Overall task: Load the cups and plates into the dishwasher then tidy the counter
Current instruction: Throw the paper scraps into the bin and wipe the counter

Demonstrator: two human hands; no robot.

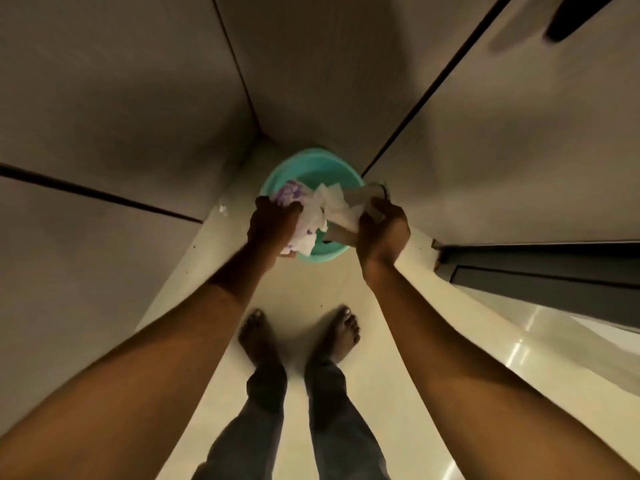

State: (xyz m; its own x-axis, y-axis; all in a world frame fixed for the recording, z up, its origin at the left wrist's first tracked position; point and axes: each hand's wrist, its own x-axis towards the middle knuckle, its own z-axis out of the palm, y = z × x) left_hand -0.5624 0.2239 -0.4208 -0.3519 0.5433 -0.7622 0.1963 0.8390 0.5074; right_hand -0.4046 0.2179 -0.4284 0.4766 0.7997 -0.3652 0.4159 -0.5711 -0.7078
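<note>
Now, both fists closed on rubbish just above the bin (313,168): left hand (273,226) gripping a purple-white wrapper (291,194), right hand (381,232) gripping tissue (333,206). Easily spilled onto the floor (311,289) beneath the wrists if let go off-centre (light, drifty stuff). Cabinets (485,150) crowding close beyond the knuckles; bare feet (341,330) between the forearms.

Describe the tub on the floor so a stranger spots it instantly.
Follow the pale floor to the corner where the grey cabinet fronts meet. The plastic tub stands there, below the left hand and right hand gripping crumpled paper. It alone is round and teal.
</note>
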